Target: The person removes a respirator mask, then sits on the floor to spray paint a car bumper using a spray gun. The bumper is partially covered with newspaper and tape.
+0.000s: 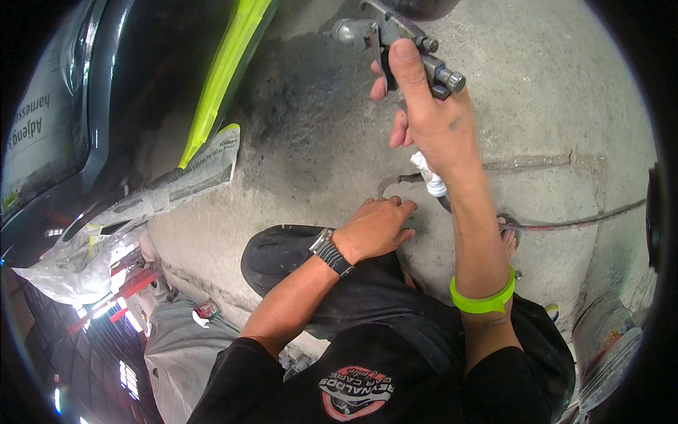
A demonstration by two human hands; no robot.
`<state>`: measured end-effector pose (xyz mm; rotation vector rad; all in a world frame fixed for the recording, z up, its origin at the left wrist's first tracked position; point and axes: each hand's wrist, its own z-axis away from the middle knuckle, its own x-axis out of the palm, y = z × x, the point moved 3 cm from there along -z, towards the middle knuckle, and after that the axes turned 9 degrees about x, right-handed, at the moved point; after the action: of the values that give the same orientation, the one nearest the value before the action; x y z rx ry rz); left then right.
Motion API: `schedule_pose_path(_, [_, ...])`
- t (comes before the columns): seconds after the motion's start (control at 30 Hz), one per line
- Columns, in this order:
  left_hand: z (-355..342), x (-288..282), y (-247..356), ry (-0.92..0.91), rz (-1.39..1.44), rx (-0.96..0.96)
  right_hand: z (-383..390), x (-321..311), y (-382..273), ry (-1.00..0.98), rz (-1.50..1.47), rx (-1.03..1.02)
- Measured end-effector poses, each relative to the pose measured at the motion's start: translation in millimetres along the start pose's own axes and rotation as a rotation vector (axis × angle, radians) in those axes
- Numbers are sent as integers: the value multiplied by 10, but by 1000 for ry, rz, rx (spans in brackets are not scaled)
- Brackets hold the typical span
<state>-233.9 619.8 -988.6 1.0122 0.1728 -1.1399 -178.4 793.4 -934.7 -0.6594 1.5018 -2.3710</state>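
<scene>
My right hand (431, 106) grips a metal spray gun (441, 75), raised near the top middle, with its silvery nozzle pointing left. A white fitting (431, 173) and a dark hose hang below the grip. My left hand (378, 226) hangs open over my bent left knee (272, 254), fingers loosely spread and slightly curled, with nothing in them. A watch sits on that wrist, and a bright green band circles my right forearm.
A dark, glossy vehicle panel (134, 85) with green tape (219, 78) and masking sheets (191, 177) fills the left. The concrete floor (551, 113) has cracks and a hose (586, 220) running right. Grey draped cloth (176, 346) lies lower left; a metal can (600, 339) stands lower right.
</scene>
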Motion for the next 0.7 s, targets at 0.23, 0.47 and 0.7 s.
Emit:
schedule_pose_path(0.23, [36,119,82,-183,-8,-27,151,174,204,-201,-39,96])
schedule_pose_path(0.47, [53,104,95,-171,3,-21,122,151,282,-117,-65,67])
schedule_pose_path(0.7, [61,135,96,-131,-14,17,243,240,296,-218,-54,78])
